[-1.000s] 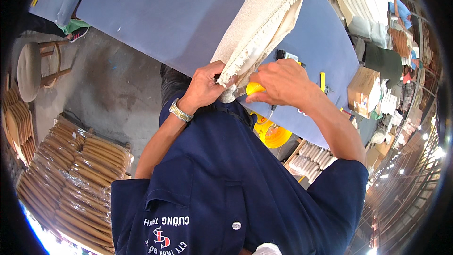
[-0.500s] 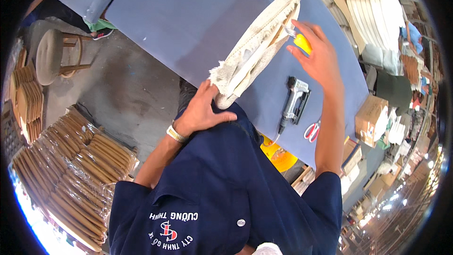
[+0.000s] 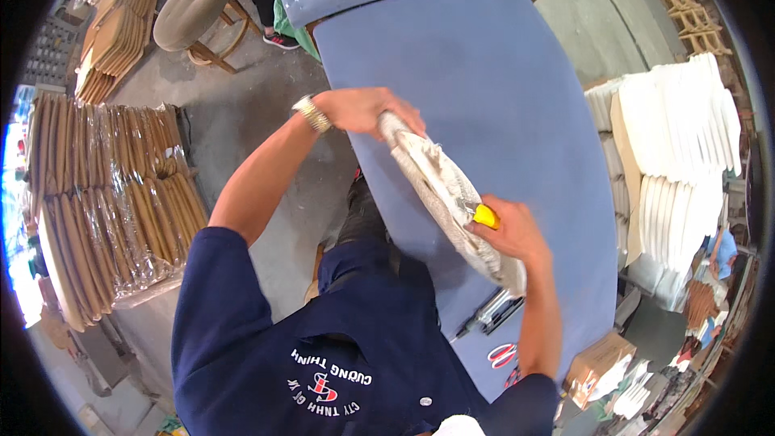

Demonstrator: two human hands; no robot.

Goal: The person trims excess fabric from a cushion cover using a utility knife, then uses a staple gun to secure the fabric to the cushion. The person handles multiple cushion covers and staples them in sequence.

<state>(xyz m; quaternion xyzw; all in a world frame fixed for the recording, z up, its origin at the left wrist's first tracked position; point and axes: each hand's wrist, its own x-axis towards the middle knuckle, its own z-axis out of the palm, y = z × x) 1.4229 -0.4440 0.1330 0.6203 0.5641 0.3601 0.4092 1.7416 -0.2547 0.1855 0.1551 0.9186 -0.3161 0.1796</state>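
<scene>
A cream fabric-covered panel (image 3: 440,194) stands tilted on its edge on the blue padded table (image 3: 500,89). My left hand (image 3: 367,109), with a wristwatch on its wrist, grips the panel's far end. At the panel's near end, my right hand (image 3: 513,230) holds a small yellow tool (image 3: 484,215) pressed against the fabric edge. I am wearing a navy shirt, which fills the lower middle of the view.
A dark staple gun (image 3: 491,312) and red-handled scissors (image 3: 502,354) lie on the table near me. White panels (image 3: 678,137) are stacked to the right, above a cardboard box (image 3: 599,359). Plastic-wrapped curved wooden pieces (image 3: 113,202) lie left, and a padded stool (image 3: 190,12) stands far left.
The panel has swung round on the table. My left hand moved from its near end to its far end, and my right hand with the yellow tool came to the near end.
</scene>
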